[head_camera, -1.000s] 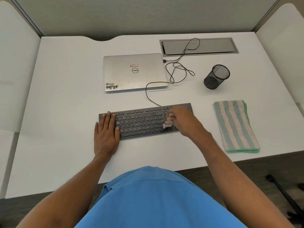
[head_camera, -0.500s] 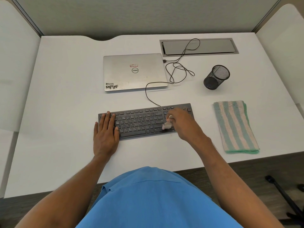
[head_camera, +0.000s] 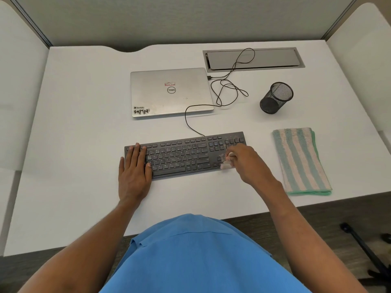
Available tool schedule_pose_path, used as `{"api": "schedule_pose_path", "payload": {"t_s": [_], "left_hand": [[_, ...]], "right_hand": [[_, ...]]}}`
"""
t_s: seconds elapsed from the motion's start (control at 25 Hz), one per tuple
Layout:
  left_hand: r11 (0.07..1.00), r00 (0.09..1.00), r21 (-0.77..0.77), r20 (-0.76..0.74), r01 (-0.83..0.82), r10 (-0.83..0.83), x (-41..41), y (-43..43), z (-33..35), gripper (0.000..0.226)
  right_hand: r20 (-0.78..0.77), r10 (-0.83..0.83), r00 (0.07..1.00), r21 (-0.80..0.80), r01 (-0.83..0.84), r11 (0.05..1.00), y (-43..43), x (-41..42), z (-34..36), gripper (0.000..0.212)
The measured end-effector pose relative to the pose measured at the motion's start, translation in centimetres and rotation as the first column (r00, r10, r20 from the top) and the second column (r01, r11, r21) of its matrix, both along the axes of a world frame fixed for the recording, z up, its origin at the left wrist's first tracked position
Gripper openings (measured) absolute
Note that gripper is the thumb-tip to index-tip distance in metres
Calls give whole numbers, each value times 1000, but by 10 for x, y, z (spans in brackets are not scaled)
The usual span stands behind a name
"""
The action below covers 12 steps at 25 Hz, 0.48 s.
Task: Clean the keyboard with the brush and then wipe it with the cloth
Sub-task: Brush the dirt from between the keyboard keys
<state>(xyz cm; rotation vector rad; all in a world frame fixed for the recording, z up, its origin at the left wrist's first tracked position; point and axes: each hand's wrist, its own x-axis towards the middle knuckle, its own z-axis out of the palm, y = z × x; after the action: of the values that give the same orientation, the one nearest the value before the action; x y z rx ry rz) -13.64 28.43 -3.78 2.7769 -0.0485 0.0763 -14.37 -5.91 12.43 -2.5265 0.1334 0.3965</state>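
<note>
A dark wired keyboard (head_camera: 182, 154) lies on the white desk in front of me. My left hand (head_camera: 134, 172) rests flat on its left end, fingers straight. My right hand (head_camera: 247, 163) grips a small pale brush (head_camera: 226, 163) and holds its bristles against the keys at the keyboard's right end; most of the brush is hidden in the hand. Pale dust shows on the keys near the brush and at the top right corner. A folded green and pink striped cloth (head_camera: 300, 160) lies on the desk to the right of the keyboard, untouched.
A closed silver laptop (head_camera: 170, 92) sits behind the keyboard, with the keyboard's black cable (head_camera: 224, 92) looping beside it. A black mesh pen cup (head_camera: 276, 98) stands at the right rear, near a grey cable hatch (head_camera: 252, 59). The desk's front edge is close to my body.
My right hand moved the brush to the right along the keyboard, from its middle-right keys to the number pad end. My left hand stayed in place.
</note>
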Motion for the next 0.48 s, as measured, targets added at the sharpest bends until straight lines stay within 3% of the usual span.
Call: {"api": "schedule_pose_path", "payload": {"t_s": [0.16,0.48], "left_hand": [[1000,1000,1,-2,1,-1,0,0,0,61],[1000,1000,2,2,1,-1,0,0,1,61]], "right_hand": [[15,68,998,66,-69,995,20,-1,2,20],[-30,25,999,-50,-27,998,3,2,-4,19]]}}
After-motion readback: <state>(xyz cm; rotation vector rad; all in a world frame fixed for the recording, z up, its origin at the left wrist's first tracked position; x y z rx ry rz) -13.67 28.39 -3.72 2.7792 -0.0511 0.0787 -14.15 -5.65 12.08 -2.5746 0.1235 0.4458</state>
